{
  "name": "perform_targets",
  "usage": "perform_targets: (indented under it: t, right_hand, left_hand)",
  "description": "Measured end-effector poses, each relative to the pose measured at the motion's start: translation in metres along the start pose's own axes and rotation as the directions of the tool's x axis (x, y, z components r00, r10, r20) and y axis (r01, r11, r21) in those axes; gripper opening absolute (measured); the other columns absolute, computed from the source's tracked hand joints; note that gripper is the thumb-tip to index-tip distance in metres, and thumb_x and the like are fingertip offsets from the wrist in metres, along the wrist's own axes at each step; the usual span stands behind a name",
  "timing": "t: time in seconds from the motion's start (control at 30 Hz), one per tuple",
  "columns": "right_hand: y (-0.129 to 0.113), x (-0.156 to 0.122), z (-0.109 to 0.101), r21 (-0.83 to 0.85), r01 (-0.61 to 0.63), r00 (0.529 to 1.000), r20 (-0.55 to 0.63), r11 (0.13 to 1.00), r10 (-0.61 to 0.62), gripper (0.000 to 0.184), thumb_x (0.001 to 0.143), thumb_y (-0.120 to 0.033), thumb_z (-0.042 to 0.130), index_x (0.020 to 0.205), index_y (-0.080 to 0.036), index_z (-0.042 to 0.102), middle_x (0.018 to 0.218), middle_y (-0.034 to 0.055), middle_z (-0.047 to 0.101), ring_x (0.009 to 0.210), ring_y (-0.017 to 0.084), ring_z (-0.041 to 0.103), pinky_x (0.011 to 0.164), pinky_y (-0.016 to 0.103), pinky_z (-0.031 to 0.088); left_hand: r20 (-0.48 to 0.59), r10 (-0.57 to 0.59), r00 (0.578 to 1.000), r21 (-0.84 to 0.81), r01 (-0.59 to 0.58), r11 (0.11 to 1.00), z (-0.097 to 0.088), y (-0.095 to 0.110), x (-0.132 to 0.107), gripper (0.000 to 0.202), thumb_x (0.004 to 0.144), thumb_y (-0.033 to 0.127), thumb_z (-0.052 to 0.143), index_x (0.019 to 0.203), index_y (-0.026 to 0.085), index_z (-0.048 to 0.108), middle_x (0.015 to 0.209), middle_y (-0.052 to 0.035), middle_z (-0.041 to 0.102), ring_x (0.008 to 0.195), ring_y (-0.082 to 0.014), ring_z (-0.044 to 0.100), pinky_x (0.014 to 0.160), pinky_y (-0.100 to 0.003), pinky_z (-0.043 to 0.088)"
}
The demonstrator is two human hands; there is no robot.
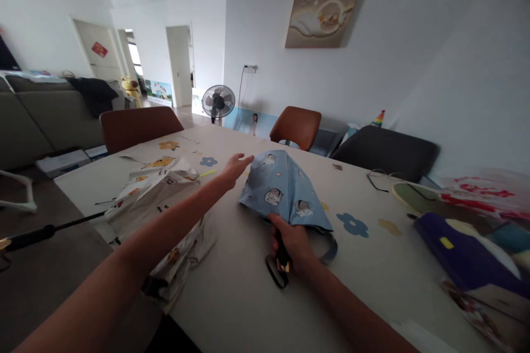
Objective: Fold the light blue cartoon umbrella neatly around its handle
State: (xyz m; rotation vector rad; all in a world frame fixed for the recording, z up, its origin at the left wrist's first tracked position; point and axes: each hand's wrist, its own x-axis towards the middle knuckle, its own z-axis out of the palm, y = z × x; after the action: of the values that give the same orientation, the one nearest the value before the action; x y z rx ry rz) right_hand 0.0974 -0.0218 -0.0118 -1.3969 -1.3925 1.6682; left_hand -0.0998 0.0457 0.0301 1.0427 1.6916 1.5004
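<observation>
A blue folding umbrella (pixel 276 190) with cartoon cat prints stands partly folded above the white table, its canopy hanging in loose folds. My right hand (pixel 295 242) is wrapped round its black handle, which has a gold-coloured part and a black wrist loop (pixel 276 274). Beside the canopy's upper left edge, my left hand (pixel 238 168) reaches with its fingers stretched out; whether they touch the cloth I cannot tell. A cream umbrella (pixel 141 198) with cartoon prints lies loosely crumpled on the left, partly hidden behind my left forearm. Its black shaft and handle (pixel 31 237) stick out past the table edge.
The table (pixel 240 292) carries flower patterns. At its right lie glasses (pixel 379 182), a purple item (pixel 459 251) and a red-and-white plastic bag (pixel 484 193). Brown chairs (pixel 296 126) and a dark chair (pixel 385 151) stand around it, with a fan (pixel 218 102) beyond.
</observation>
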Motion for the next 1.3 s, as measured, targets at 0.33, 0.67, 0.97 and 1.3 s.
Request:
perform_targets:
  t: [0.33, 0.67, 0.97, 1.3]
  right_hand:
    - [0.002, 0.001, 0.003, 0.112, -0.050, 0.998, 0.041, 0.992, 0.045, 0.032, 0.076, -0.041, 0.052, 0.055, -0.018, 0.044, 0.032, -0.0038, 0.042, 0.026, 0.010, 0.039, 0.028, 0.021, 0.035]
    - [0.007, 0.004, 0.004, 0.166, 0.013, 0.998, 0.061, 0.986, -0.023, 0.032, 0.075, -0.040, 0.053, 0.054, -0.017, 0.047, 0.032, -0.0030, 0.045, 0.025, 0.010, 0.041, 0.027, 0.020, 0.036]
    - [0.008, 0.004, 0.007, 0.172, 0.041, 0.996, 0.065, 0.984, -0.053, 0.034, 0.073, -0.041, 0.054, 0.051, -0.017, 0.047, 0.031, -0.0028, 0.044, 0.024, 0.010, 0.040, 0.027, 0.021, 0.035]
    - [0.011, 0.006, 0.007, 0.184, 0.150, 0.984, -0.121, 0.971, -0.129, 0.029, 0.075, -0.039, 0.049, 0.053, -0.020, 0.044, 0.037, -0.0014, 0.045, 0.030, 0.013, 0.044, 0.032, 0.026, 0.039]
  left_hand:
    - [0.421, 0.039, 0.906, -0.303, 0.100, 0.948, -0.004, -0.006, 0.038, 0.035, 0.055, 0.034, 0.074, 0.080, 0.016, 0.058, 0.064, 0.0034, 0.049, 0.052, -0.0057, 0.043, 0.048, -0.019, 0.032]
    - [-0.081, 0.371, 0.925, 0.202, -0.350, 0.915, 0.019, -0.037, 0.032, 0.015, 0.080, 0.028, 0.046, 0.085, 0.018, 0.055, 0.072, -0.0008, 0.055, 0.067, -0.0121, 0.049, 0.062, -0.023, 0.034]
    - [-0.052, 0.249, 0.967, 0.425, -0.204, 0.882, 0.040, -0.057, 0.028, 0.022, 0.086, 0.031, 0.038, 0.097, 0.017, 0.052, 0.086, -0.0089, 0.062, 0.082, -0.0195, 0.056, 0.072, -0.030, 0.039]
    - [0.140, 0.505, 0.852, 0.396, -0.516, 0.760, 0.067, 0.024, -0.067, 0.037, 0.079, 0.027, 0.045, 0.114, 0.012, 0.046, 0.116, -0.0155, 0.053, 0.112, -0.0245, 0.046, 0.095, -0.037, 0.035]
